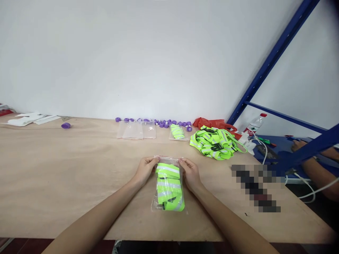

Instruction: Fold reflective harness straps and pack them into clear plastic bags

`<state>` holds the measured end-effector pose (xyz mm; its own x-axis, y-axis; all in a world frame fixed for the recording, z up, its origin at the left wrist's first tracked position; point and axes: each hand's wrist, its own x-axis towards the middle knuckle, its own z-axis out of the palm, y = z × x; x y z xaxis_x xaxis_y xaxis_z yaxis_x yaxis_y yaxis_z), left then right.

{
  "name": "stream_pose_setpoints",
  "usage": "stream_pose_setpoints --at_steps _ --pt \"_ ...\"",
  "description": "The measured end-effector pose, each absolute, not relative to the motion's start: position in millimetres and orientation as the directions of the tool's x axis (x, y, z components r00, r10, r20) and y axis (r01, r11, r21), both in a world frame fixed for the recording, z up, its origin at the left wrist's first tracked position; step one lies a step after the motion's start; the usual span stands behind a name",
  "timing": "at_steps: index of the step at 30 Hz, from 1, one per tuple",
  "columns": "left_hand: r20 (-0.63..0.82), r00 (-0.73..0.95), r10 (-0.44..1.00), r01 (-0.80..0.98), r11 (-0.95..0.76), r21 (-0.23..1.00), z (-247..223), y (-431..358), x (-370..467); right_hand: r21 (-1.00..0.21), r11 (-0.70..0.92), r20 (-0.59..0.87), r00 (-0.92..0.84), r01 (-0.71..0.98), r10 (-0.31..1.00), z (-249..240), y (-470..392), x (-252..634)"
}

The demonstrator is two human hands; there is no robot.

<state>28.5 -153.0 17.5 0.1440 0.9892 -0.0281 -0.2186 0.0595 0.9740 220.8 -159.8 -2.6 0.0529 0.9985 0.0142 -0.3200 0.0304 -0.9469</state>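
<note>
Remotely, I note left hand (pixel 145 171) and right hand (pixel 191 173) pinching opposite top corners of the clear bag (pixel 168 161), between them at the table's (pixel 79 176) near side; I'd pull its mouth evenly taut, green strap (pixel 169 185) below.

Holds both arms (pixel 102 214) angled inward, pinching with left hand (pixel 144 170) and right hand (pixel 191 173), level and slightly apart.
</note>
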Motion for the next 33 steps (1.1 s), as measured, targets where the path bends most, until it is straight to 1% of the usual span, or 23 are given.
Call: stream_pose_setpoints --at_steps 8,14,18,23,33 --pt "-0.071 0.163 0.984 -0.260 0.112 0.959 16.2 -153.8 29.8 -0.942 0.010 -0.016 0.073 -0.337 0.997 -0.8 -159.1 223.9" --pt "-0.082 0.147 0.986 -0.298 0.124 0.947 14.6 -154.4 30.2 -0.927 -0.054 -0.081 0.057 -0.372 0.995 0.2 -159.6 225.1" --pt "-0.081 0.143 0.986 -0.291 0.120 0.949 10.5 -152.7 29.5 -0.915 -0.089 -0.121 0.057 -0.394 0.991 0.6 -161.0 226.3" --pt "-0.088 0.151 0.985 -0.279 0.128 0.952 8.5 -151.3 28.9 -0.917 -0.080 -0.118 0.074 -0.390 0.990 -1.1 -161.1 227.0" --pt "-0.105 0.137 0.985 -0.326 0.145 0.934 7.6 -153.0 31.3 -0.942 -0.005 -0.057 0.145 -0.335 0.988 -3.7 -160.3 227.6"
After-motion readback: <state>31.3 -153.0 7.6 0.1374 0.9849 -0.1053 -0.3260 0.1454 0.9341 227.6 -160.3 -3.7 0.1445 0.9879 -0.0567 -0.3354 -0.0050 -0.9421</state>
